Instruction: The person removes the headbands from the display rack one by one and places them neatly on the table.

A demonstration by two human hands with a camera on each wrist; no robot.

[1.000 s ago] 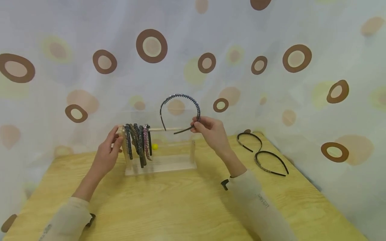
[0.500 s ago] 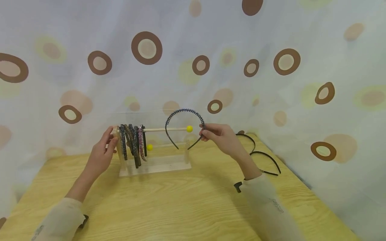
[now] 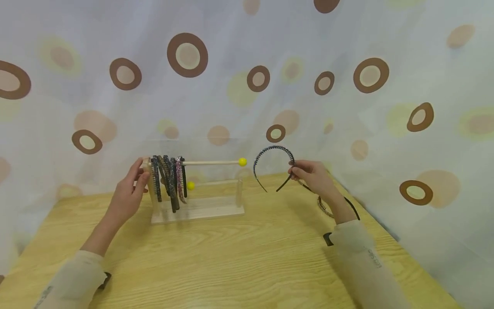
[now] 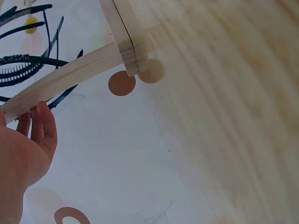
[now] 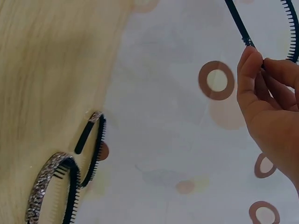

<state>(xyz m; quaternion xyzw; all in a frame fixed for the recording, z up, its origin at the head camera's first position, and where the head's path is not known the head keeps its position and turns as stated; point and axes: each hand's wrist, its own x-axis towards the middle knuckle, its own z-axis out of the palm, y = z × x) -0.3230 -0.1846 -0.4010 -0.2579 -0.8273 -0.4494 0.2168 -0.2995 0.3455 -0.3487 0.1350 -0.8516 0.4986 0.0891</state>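
Note:
My right hand pinches one side of a dark, toothed headband, held up in the air just right of the yellow ball that tips a wooden rod. In the right wrist view, thumb and fingertips meet on this headband. At the left end of the wooden headband stand, my left hand grips the upright near its top. The left wrist view has fingers behind that upright. Several glittery headbands, dark ones and a pink one, hang bunched at the rod's left end.
Two more headbands lie on the table at the right, partly behind my right forearm in the head view; the right wrist view has a sequined headband and a dark one. A second yellow ball sits lower on the stand. A patterned curtain backs the table.
My right hand has carried the headband rightward and lower; half a second ago it still encircled the rod, and now it is past the ball. My left hand stays on the upright.

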